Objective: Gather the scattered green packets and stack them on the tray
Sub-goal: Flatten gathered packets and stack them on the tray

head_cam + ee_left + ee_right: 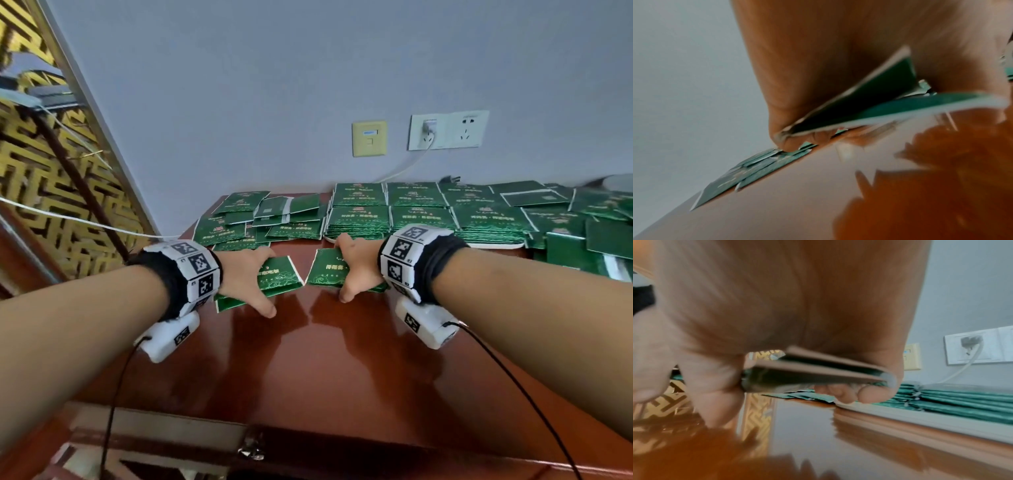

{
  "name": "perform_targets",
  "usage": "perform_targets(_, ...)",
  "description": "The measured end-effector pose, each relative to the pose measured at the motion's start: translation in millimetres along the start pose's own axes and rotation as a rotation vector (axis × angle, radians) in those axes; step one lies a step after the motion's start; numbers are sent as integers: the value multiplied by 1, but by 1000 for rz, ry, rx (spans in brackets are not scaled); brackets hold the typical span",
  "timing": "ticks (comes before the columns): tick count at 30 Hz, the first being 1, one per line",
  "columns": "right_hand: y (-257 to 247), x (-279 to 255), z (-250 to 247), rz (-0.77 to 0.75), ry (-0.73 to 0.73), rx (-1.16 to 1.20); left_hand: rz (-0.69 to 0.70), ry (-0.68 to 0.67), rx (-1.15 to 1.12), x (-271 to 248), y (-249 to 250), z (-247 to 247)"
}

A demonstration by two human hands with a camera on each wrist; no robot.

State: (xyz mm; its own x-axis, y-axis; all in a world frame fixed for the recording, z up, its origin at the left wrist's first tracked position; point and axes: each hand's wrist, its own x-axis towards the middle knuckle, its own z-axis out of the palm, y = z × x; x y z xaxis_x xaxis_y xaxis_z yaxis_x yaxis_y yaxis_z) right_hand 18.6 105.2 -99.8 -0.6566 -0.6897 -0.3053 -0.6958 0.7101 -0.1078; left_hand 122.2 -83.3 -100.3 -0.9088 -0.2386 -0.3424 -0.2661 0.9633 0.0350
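My left hand point(250, 279) grips a few green packets point(279, 275) just above the red-brown table, thumb at the near edge and fingers at the far edge. In the left wrist view these packets point(879, 100) fan apart under the palm. My right hand point(358, 269) grips a second small bundle of green packets point(325, 270), which shows as a flat bundle point(818, 369) in the right wrist view. Behind the hands a white tray point(496, 245) carries several neat stacks of packets point(424, 216). Loose packets point(260, 216) lie scattered at the back left.
More loose green packets point(582, 226) spread over the table to the right of the tray. Wall sockets point(448, 130) with a plugged white cable sit above the tray. A patterned gold screen point(41, 178) stands at the left. Glossy table top point(325, 359) lies in front of the hands.
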Motion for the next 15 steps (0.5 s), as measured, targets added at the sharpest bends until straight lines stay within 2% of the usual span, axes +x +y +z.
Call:
perform_targets(10, 64, 2, -37, 65, 108, 53, 98, 114, 179, 67, 64, -55)
perform_targets(15, 100, 19, -64, 130, 147, 34, 144, 189, 169, 109, 82, -82)
